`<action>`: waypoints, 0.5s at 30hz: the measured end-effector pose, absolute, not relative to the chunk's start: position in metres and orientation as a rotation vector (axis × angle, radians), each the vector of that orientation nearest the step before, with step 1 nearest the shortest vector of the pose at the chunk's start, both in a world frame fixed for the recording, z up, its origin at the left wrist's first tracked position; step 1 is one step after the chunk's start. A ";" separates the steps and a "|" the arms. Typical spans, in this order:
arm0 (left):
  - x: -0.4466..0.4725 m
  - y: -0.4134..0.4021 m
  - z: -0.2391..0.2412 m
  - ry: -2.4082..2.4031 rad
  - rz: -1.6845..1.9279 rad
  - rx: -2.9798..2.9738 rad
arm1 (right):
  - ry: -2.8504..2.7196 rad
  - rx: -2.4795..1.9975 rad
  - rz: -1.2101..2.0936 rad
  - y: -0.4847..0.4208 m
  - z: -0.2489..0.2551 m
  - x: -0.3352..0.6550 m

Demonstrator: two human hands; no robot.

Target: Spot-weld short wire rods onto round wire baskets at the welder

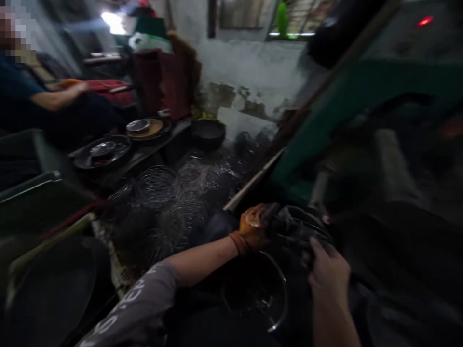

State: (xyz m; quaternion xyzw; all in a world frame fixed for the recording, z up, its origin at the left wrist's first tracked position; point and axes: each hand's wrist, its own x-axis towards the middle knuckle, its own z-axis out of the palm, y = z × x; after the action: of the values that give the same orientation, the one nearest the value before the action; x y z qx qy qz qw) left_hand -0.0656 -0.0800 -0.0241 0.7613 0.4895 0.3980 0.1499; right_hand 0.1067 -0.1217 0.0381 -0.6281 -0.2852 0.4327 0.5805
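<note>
In the head view, my left hand wears an orange glove with dark, dirty fingertips. Its fingers are curled closed on the near-left side of a dark round wire piece. My right hand is bare, with blackened fingers bent and gripping the lower right side of that same piece. Motion blur and darkness hide the exact finger contact. Below both hands, a thin shiny wire hoop shows against dark surroundings. To the left of my gloved hand lies a large heap of tangled wire rings.
A green machine body rises at right. A bench at left bears a dark pan and stacked round plates. A dark bowl stands beyond the heap. Another person's arm shows at left, above a green crate.
</note>
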 end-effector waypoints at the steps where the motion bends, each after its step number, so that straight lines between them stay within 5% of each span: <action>1: -0.064 -0.076 -0.025 1.402 1.153 2.233 | -0.604 -1.485 1.002 -0.123 0.039 0.110; 15: -0.050 -0.042 -0.040 1.369 1.090 2.190 | -0.878 -1.582 0.946 -0.102 0.029 0.126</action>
State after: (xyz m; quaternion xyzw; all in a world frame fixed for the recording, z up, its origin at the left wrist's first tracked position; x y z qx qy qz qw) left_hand -0.0497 -0.0415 -0.0401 0.7700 0.4815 0.3834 0.1683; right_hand 0.1264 -0.1024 0.0291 -0.6607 -0.3666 0.3951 0.5225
